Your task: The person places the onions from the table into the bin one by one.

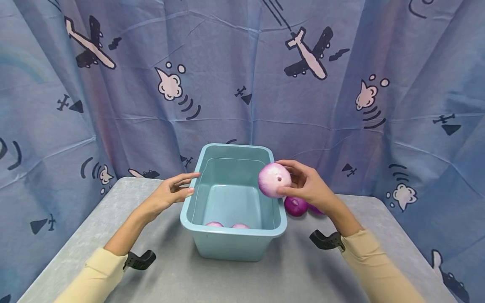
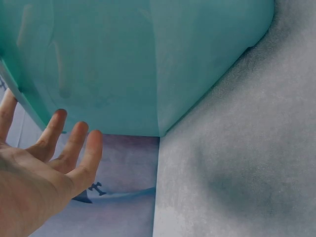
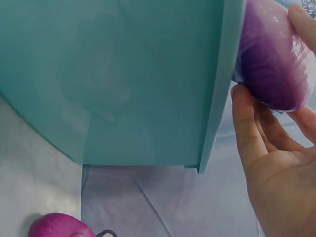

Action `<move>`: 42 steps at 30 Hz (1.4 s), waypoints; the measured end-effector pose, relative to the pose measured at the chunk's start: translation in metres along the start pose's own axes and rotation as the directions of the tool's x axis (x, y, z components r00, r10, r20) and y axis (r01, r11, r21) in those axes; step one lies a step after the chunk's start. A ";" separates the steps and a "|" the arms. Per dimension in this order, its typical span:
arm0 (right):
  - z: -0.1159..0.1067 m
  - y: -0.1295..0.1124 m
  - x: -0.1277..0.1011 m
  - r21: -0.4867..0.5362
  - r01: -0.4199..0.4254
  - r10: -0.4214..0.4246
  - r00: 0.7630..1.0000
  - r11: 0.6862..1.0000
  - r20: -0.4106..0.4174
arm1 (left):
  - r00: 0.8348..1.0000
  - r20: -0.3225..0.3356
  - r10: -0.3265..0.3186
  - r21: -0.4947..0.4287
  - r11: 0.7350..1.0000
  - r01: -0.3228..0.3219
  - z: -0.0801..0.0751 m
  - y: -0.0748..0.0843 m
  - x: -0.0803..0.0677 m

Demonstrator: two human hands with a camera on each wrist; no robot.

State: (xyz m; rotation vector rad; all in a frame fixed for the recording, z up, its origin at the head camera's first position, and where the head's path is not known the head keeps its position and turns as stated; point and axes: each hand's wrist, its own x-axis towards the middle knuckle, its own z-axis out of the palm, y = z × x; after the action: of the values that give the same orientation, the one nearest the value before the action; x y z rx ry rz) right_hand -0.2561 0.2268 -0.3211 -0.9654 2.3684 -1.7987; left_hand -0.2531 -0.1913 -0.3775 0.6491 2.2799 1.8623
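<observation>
My right hand grips a large pale purple onion at the right rim of a teal plastic tub. In the right wrist view the fingers curl round that onion, level with the tub's rim. My left hand is beside the tub's left rim, its fingertips right at the edge. The left wrist view shows that hand with fingers spread and loosely bent, holding nothing. Inside the tub, the tops of two pinkish onions show above the near rim; the rest of them is hidden.
Right of the tub, a dark purple onion lies on the grey table, with another onion partly hidden behind my right wrist. A blue curtain printed with planes hangs behind and around the table.
</observation>
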 end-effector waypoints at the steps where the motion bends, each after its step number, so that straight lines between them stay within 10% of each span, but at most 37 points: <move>1: 0.001 0.000 0.000 -0.002 -0.001 0.001 1.000 1.000 0.002 | 1.000 0.000 0.000 0.002 1.000 0.000 0.000 0.000 0.000; 17: -0.012 0.005 -0.009 0.032 0.038 -0.038 0.999 0.999 -0.005 | 1.000 -0.006 -0.010 0.013 1.000 0.010 0.000 0.000 0.000; 42: -0.060 0.046 -0.077 -0.108 -0.123 0.108 0.984 0.986 -0.140 | 1.000 -0.004 -0.006 0.001 1.000 0.006 0.000 0.000 0.000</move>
State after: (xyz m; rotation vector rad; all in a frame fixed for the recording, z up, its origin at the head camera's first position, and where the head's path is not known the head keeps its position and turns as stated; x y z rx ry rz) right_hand -0.2369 0.3226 -0.3673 -0.7196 2.5752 -1.7530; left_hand -0.2531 -0.1916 -0.3775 0.6387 2.2828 1.8624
